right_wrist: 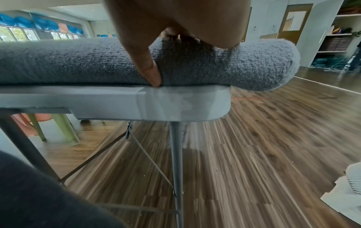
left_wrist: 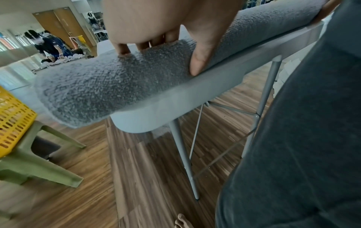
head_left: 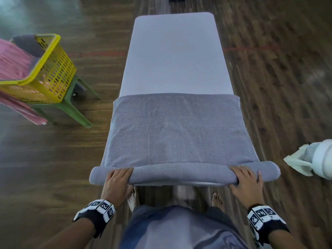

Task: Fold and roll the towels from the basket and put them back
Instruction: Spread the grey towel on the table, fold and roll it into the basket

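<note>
Along the near edge of the tabletop (head_left: 172, 51) lies my grey towel (head_left: 177, 130), its closest part already wound into a thick roll (head_left: 183, 173) that runs the full width and juts past both near corners; the rest of it stretches flat away from me, ending in a straight edge about halfway up the white surface; two faint stitched lines cross the flat part. My left hand (head_left: 117, 180) grips the roll near its left end, fingers (left_wrist: 125, 49) curled over the top and thumb (left_wrist: 197, 61) pressed against the near side, down by the table's rim; my right hand (head_left: 247, 178) grips it near the right end the same way, thumb (right_wrist: 152, 72) tucked low against the fabric where it meets the edge, fingers over the top. Both wrists wear black bands with printed black-and-white markers; my bare feet (head_left: 133, 198) show below the rim, on a wooden floor (head_left: 278, 69). Off to my left, well apart from the tabletop, a yellow basket (head_left: 52, 72) with a slotted wall sits tilted on a green plastic stool (head_left: 71, 108); pink towels (head_left: 12, 62) spill over its side and a dark grey one (head_left: 28, 44) hangs at its far rim. Low on my right stands a white fan (head_left: 316, 159). Grey metal legs (right_wrist: 176, 154) hold up the table.
</note>
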`<state>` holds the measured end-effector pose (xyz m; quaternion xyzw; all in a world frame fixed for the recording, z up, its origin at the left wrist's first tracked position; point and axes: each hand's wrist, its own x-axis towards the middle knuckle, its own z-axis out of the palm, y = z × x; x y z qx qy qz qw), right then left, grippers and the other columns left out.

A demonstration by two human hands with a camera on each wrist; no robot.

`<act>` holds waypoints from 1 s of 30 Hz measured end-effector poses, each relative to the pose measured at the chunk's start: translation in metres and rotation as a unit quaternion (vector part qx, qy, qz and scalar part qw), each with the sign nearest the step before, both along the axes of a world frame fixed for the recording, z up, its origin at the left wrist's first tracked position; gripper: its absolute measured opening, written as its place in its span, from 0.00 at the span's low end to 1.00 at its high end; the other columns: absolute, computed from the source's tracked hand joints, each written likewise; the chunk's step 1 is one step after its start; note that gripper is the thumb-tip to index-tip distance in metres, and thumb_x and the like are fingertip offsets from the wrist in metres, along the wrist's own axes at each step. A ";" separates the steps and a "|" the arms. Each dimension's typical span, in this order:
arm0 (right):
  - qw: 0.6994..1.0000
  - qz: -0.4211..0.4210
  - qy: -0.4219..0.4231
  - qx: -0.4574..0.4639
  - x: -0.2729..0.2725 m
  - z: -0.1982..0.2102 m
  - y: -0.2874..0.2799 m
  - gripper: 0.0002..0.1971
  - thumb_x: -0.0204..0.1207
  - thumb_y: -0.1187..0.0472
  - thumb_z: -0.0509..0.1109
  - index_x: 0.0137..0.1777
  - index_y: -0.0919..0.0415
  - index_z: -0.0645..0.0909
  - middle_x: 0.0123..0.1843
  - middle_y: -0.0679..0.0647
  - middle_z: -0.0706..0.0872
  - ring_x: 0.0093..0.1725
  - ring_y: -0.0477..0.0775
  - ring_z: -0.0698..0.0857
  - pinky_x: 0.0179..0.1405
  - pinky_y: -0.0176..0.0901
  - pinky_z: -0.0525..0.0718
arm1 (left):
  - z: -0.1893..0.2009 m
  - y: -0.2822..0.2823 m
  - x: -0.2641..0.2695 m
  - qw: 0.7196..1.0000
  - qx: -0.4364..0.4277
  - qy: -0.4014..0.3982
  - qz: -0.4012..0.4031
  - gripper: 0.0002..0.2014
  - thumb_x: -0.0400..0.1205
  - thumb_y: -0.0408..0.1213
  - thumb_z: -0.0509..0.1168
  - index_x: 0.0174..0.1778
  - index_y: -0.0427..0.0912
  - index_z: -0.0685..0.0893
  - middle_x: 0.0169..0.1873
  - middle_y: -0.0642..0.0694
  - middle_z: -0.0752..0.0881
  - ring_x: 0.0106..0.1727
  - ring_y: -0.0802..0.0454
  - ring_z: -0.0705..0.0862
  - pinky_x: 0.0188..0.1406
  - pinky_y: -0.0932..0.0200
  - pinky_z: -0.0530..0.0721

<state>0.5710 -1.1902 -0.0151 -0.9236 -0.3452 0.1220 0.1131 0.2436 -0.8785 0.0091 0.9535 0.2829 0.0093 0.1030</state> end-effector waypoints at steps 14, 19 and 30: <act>0.996 0.061 0.025 -0.054 0.041 0.028 0.032 0.33 0.75 0.35 0.66 0.79 0.39 0.62 0.80 0.43 0.66 0.82 0.52 0.61 0.79 0.67 0.41 | -0.004 0.027 0.018 0.998 -0.008 0.044 0.047 0.29 0.84 0.54 0.49 0.81 0.46 0.62 0.78 0.47 0.68 0.79 0.47 0.65 0.80 0.41 0.57; 0.996 0.065 0.025 -0.060 0.031 0.012 0.026 0.32 0.70 0.47 0.71 0.76 0.45 0.70 0.73 0.48 0.76 0.78 0.53 0.68 0.80 0.73 0.46 | -0.010 0.029 0.018 0.996 0.004 0.094 0.005 0.36 0.69 0.46 0.74 0.74 0.44 0.72 0.70 0.47 0.78 0.73 0.45 0.73 0.78 0.40 0.62; 0.993 0.049 0.052 -0.096 0.069 0.031 0.070 0.33 0.80 0.32 0.46 0.84 0.39 0.52 0.86 0.43 0.54 0.85 0.51 0.50 0.78 0.66 0.33 | 0.001 0.056 0.054 0.995 -0.011 0.081 0.048 0.30 0.84 0.55 0.46 0.79 0.42 0.64 0.77 0.44 0.69 0.79 0.44 0.65 0.81 0.39 0.56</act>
